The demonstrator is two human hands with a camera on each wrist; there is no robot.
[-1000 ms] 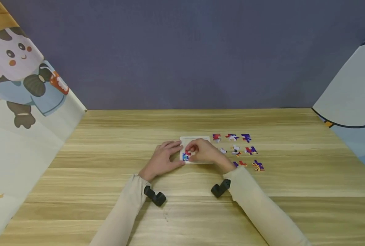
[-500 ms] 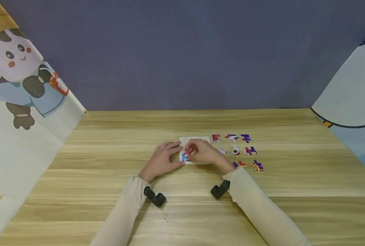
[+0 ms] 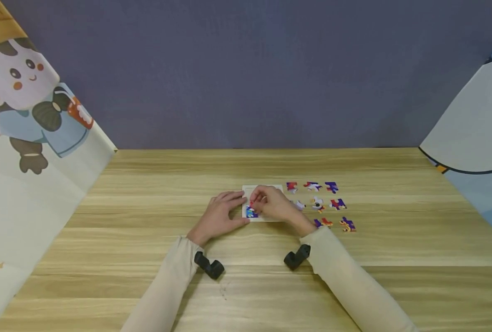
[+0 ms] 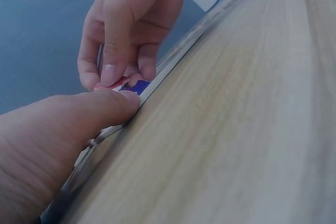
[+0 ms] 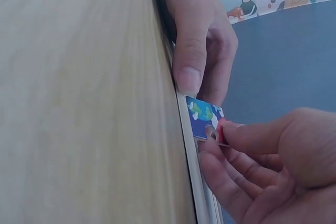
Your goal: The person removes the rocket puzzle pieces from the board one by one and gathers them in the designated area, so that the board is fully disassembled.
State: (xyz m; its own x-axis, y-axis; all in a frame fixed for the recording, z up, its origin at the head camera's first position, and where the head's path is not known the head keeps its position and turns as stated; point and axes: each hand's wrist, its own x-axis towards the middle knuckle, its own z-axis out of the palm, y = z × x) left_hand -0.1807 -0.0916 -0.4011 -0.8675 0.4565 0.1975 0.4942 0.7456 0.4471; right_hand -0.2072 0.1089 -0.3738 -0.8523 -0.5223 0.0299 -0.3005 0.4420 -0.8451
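Observation:
A small white puzzle tray lies between my hands on the table. My left hand rests along its left side, fingers extended and thumb at the near-left corner. In that corner sits a blue jigsaw piece printed with a globe. Above it, my right hand pinches a red jigsaw piece between thumb and fingers, close against the blue one. The right wrist view shows the pair meeting at the red piece's edge; whether they interlock I cannot tell. My right hand hides much of the tray.
Right of the tray, several loose jigsaw pieces lie in rows, among them a purple one, a white one with an eye and a yellow-purple one. A dark partition stands behind the wooden table.
My right fingers shift slightly over the red piece, around the tray's left part. My left hand stays in place, and the loose pieces have not moved.

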